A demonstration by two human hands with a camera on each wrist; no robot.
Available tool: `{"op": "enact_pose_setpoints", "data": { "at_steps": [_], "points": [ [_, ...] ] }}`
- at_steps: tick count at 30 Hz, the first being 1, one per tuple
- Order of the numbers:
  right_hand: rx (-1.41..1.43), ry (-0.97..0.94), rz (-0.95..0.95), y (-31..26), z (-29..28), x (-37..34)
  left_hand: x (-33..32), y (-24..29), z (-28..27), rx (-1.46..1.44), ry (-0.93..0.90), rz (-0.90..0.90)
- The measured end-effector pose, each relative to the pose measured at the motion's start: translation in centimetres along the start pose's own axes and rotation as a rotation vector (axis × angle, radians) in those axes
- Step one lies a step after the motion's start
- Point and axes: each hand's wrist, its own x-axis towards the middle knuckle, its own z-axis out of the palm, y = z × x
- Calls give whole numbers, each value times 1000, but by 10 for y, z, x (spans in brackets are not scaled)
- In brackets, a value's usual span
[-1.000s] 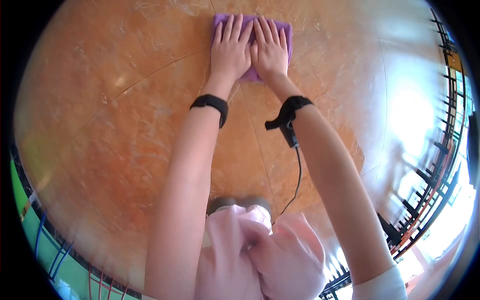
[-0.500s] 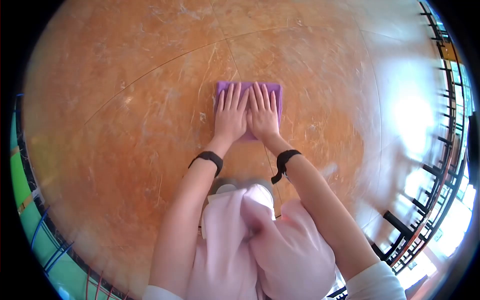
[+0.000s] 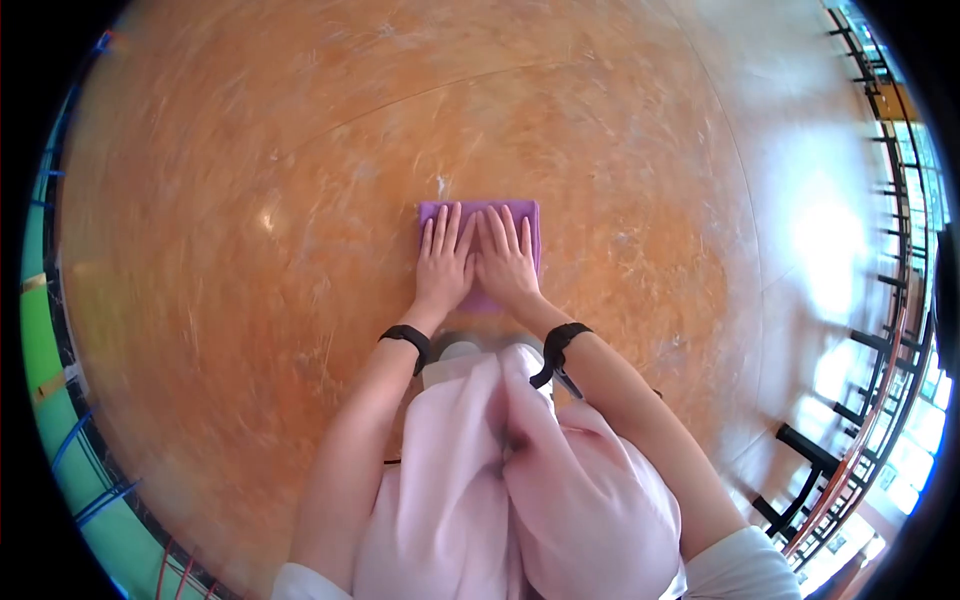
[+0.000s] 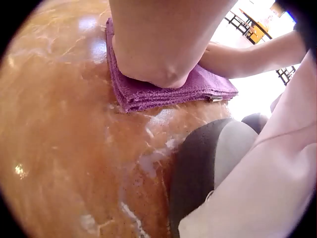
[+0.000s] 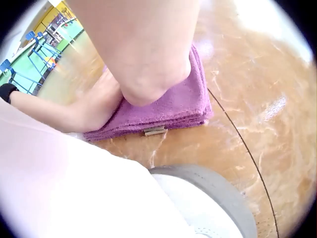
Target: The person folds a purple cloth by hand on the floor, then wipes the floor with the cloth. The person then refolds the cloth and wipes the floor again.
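"How's the grip?"
"Left hand (image 3: 443, 272) and right hand (image 3: 507, 268) side by side, fingers straight, flat on the folded purple cloth (image 5: 173, 106)."
"Where's that?"
"On the floor (image 3: 250, 250), just ahead of the shoes (image 5: 218, 193), well in from the floor's left edge."

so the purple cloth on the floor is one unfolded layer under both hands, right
No, the purple cloth is folded into several layers: the left wrist view shows its stacked edges. It lies on the floor under the left hand and right hand.
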Motion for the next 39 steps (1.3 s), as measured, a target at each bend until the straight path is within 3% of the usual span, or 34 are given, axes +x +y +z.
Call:
{"op": "enact_pose_setpoints", "data": {
  "at_steps": [7,16,32,39],
  "points": [
    [19,-39,-205,10,5,-2,-21,12,8,-3,7,-154],
    [37,-144,-258,10,7,2,-28,9,21,-106,45,-247],
    [108,-72,-346,21,26,5,-32,25,37,-43,169,-363],
    [142,-36,-370,-2,34,41,-19,-21,16,6,166,-322]
  ]
}}
